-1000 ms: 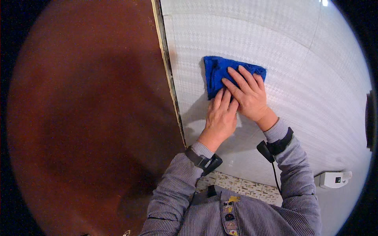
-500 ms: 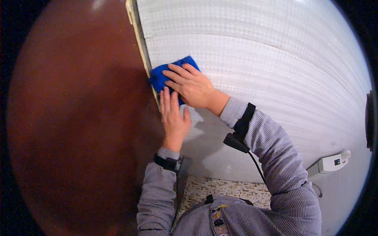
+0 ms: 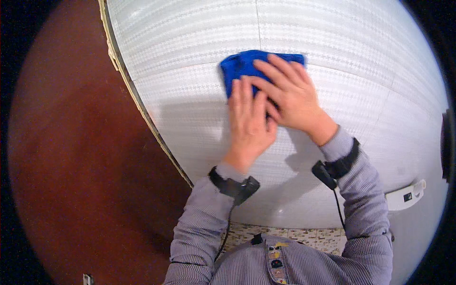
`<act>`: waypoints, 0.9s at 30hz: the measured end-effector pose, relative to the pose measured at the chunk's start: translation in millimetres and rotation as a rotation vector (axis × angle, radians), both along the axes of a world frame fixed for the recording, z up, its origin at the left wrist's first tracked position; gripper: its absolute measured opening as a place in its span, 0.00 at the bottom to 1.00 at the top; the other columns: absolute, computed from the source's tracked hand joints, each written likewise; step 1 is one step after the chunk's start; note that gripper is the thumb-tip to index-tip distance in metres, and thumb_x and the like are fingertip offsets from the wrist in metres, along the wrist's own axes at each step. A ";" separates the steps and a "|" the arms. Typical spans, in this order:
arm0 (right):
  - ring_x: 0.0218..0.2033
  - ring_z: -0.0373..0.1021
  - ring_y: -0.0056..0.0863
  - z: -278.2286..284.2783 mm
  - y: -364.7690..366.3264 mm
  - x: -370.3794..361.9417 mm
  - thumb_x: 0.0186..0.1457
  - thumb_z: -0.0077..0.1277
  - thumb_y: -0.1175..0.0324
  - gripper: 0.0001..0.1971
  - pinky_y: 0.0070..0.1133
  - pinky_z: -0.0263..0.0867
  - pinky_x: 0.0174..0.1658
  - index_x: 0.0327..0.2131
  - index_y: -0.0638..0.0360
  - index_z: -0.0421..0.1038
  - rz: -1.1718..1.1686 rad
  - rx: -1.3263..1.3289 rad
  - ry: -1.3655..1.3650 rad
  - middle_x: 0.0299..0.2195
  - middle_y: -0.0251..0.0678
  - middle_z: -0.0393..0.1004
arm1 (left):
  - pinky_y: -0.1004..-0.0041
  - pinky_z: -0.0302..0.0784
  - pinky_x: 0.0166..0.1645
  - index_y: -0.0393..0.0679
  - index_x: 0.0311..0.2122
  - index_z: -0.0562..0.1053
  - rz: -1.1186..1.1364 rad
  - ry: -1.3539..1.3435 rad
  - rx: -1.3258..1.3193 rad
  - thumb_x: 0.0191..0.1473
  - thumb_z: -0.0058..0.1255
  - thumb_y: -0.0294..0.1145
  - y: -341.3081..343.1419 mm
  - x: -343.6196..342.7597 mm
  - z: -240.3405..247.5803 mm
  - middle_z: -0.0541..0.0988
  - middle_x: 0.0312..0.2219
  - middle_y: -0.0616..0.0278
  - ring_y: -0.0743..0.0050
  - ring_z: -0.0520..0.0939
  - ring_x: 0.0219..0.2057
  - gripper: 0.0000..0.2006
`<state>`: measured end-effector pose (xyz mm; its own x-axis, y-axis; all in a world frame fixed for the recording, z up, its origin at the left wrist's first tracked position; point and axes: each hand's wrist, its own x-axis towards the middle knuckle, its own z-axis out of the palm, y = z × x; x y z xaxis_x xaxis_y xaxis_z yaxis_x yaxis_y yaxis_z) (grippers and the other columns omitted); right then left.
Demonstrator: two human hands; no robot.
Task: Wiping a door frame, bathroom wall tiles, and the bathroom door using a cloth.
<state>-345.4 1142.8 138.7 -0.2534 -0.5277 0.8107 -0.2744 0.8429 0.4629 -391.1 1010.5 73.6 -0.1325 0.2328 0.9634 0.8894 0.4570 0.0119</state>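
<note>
A folded blue cloth [image 3: 237,65] lies against a white tiled surface [image 3: 190,90], across a joint between tiles. Stretched flat over its right part, my right hand [image 3: 295,100] holds the cloth pressed to the tiles. My left hand [image 3: 249,128] is open just below and to the left, fingers straight, with fingertips on the cloth's lower edge. The two hands overlap where the right fingers meet the left ones. Part of the cloth is hidden under them.
A dark red-brown panel [image 3: 80,156] fills the left side, bordered by a pale, rough-edged strip [image 3: 141,108]. Black wrist straps with small boxes and cables [image 3: 240,190] sit on both my forearms. A white device [image 3: 400,199] stands at right. Mosaic-patterned flooring [image 3: 304,234] shows below.
Both hands and the blue cloth have moved right and slightly up, from beside the pale strip to farther across the white tiles. The view has shifted too.
</note>
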 end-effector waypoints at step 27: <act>0.59 0.52 0.46 -26.3 39.2 24.9 0.50 0.45 0.61 0.21 0.39 0.42 0.58 0.50 0.47 0.69 -0.305 -0.132 0.186 0.57 0.41 0.59 | 0.50 0.50 0.61 0.43 0.44 0.70 -0.315 0.154 0.016 0.40 0.54 0.32 48.4 -4.2 2.3 0.59 0.58 0.45 0.44 0.57 0.60 0.21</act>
